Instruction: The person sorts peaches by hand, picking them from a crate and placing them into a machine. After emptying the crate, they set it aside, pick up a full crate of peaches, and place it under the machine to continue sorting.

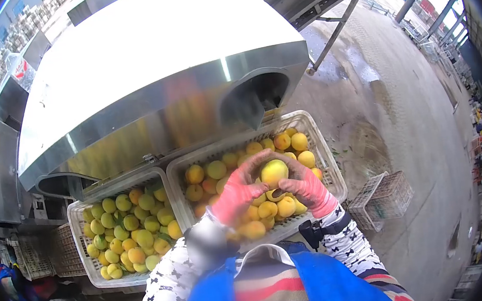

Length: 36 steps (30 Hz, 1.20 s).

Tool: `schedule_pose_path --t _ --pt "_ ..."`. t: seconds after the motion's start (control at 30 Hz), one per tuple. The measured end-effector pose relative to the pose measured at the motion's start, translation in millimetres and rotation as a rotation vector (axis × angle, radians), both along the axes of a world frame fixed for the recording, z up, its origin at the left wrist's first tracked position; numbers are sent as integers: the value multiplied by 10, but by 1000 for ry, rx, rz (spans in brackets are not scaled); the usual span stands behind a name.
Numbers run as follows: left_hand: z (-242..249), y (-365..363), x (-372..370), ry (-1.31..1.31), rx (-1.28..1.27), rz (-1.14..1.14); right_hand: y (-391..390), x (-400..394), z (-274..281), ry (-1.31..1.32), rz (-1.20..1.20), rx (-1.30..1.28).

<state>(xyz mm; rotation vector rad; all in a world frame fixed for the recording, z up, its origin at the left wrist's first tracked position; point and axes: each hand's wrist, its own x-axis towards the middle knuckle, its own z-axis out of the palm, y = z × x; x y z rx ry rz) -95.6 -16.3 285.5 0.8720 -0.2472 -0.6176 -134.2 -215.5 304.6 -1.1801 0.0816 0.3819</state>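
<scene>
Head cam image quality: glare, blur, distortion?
Head view: glare bleaches the metal cover's top to white; streaky reflections on its front panel. Head view: a hazy patch blurs the left sleeve near the wrist; the fruit between left hand and right hand looks clearer. Head view: strong fisheye curvature, black corners.

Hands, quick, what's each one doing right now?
Left hand: curled around one side of a yellow-green fruit.
Right hand: curled around the other side of the same fruit.
</scene>
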Motion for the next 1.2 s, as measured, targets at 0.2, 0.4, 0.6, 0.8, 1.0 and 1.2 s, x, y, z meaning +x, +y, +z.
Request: schedule_pose_path --t 0.2,0.4,0.6,0.8,1.0,1.2 --pt "-121 57 127 328 7 28 85 245 -166 -657 -1 -927" --pt "-88 37 322 89 133 172 149 584 -131 -590 -81 -883" --pt "-734 391 361 -23 677 -15 198 1456 -468 -748 -394 -1160" --pt "-1371 546 -74 -1014 1190 -507 383 1690 -466 -644 -278 -1394" --pt "-1676 468 -69 -1292 1280 -587 289 1738 -252 -515 -576 -754" --pt "-1224 974 134 226 520 -433 425 642 -811 -295 215 -1362"
